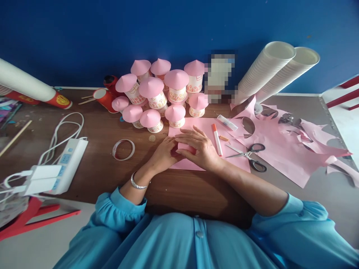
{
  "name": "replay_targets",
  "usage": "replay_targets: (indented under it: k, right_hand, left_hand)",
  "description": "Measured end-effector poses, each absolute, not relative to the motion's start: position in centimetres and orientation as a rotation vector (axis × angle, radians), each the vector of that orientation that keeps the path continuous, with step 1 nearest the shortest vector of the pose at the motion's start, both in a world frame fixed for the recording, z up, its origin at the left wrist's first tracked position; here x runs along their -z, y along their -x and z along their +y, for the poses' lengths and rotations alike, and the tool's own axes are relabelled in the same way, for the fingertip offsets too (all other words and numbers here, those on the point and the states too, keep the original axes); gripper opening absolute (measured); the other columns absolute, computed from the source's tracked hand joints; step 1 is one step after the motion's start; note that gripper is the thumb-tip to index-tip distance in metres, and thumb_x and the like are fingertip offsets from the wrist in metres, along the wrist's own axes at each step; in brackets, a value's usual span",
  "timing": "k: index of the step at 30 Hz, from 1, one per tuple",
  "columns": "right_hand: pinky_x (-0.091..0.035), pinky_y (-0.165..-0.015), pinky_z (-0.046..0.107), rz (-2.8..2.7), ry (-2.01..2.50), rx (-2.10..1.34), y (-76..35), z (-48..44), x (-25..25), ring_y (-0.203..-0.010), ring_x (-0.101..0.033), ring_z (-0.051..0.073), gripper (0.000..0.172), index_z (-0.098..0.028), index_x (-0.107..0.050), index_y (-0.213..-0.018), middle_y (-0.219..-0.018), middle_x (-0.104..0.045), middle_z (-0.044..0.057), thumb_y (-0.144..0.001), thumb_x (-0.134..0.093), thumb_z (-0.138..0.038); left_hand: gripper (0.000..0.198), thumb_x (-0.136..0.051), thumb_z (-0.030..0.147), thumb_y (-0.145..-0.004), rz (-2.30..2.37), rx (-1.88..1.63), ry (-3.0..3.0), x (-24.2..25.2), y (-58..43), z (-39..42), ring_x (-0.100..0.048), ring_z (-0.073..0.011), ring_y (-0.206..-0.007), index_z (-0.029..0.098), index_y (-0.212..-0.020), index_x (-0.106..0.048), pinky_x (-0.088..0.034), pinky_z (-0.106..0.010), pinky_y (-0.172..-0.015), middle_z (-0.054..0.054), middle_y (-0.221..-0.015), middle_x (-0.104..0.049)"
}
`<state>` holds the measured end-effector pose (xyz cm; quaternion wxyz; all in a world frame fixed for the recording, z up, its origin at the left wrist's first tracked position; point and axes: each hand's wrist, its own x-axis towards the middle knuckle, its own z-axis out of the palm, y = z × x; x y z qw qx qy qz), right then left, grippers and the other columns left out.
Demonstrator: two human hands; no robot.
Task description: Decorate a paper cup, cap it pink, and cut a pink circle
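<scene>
Between my two hands is a small curved piece of pink paper, partly hidden by the fingers. My left hand curls round its left side, and its fingertips are out of sight. From above and the right, my right hand is bent over the same paper, thumb along the near side. Both hands rest over a flat pink sheet. On that sheet, to the right, lie an orange-and-white marker, open scissors with black handles, and a clear glue tube.
Behind my hands stand several decorated paper cups with pink cone roofs. Stacked white paper cups lean at the back right, near cut pink paper scraps. A tape ring and a power strip lie left.
</scene>
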<state>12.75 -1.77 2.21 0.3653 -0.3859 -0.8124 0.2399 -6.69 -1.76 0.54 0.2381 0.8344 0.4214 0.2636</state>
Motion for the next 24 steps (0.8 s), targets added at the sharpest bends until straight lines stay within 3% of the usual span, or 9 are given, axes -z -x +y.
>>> replay_targets:
  k: [5, 13, 18, 21, 24]
  right_hand:
    - [-0.035, -0.125, 0.062, -2.060, 0.978, -0.629, -13.3, -1.7, -3.0, -0.136, -0.062, 0.030, 0.037, -0.026, -0.071, -0.127, -0.129, -0.076, 0.007, -0.091, -0.076, -0.036]
    - [-0.032, -0.125, 0.063, -2.081, 0.955, -0.675, -13.4, -1.8, -2.9, -0.135, -0.063, 0.030, 0.024, -0.025, -0.075, -0.116, -0.120, -0.080, 0.005, -0.092, -0.074, -0.028]
    - [-0.042, -0.121, 0.060, -2.023, 0.870, -0.654, -14.5, -2.6, -3.7, -0.143, -0.055, 0.031, 0.052, -0.025, -0.059, -0.144, -0.145, -0.066, 0.012, -0.096, -0.070, -0.041]
    - [-0.041, -0.121, 0.061, -2.057, 0.957, -0.541, -16.0, -3.9, -3.9, -0.146, -0.052, 0.031, 0.058, -0.027, -0.045, -0.156, -0.151, -0.061, 0.013, -0.101, -0.063, -0.033]
    - [-0.043, -0.120, 0.060, -2.134, 1.013, -0.446, -17.1, -5.1, -3.0, -0.151, -0.045, 0.031, 0.064, -0.023, -0.033, -0.162, -0.159, -0.052, 0.017, -0.104, -0.057, -0.031]
  left_hand:
    - [0.039, -0.079, 0.014, -0.078, 1.192, -0.696, -2.259, -0.7, 6.7, -2.0, -0.070, -0.0274, -0.109, 0.019, -0.114, -0.065, -0.059, -0.045, -0.096, -0.008, -0.114, -0.075]
    - [0.042, -0.084, 0.019, -0.075, 1.195, -0.710, -2.250, -0.5, 6.3, -2.1, -0.070, -0.0285, -0.104, 0.018, -0.111, -0.063, -0.059, -0.048, -0.095, -0.009, -0.109, -0.074]
    - [0.059, -0.077, 0.027, -0.086, 1.144, -0.626, -2.139, -1.1, 7.7, -2.6, -0.061, -0.0316, -0.132, 0.020, -0.139, -0.054, -0.052, -0.054, -0.112, -0.014, -0.142, -0.064]
    - [0.065, -0.064, 0.029, -0.097, 1.056, -0.691, -2.040, -2.1, 8.8, -3.6, -0.048, -0.0304, -0.148, 0.025, -0.157, -0.039, -0.044, -0.052, -0.121, -0.014, -0.162, -0.047]
    - [0.065, -0.055, 0.033, -0.103, 1.017, -0.771, -2.006, -2.8, 8.7, -4.5, -0.037, -0.0292, -0.156, 0.028, -0.163, -0.030, -0.039, -0.049, -0.126, -0.013, -0.169, -0.037]
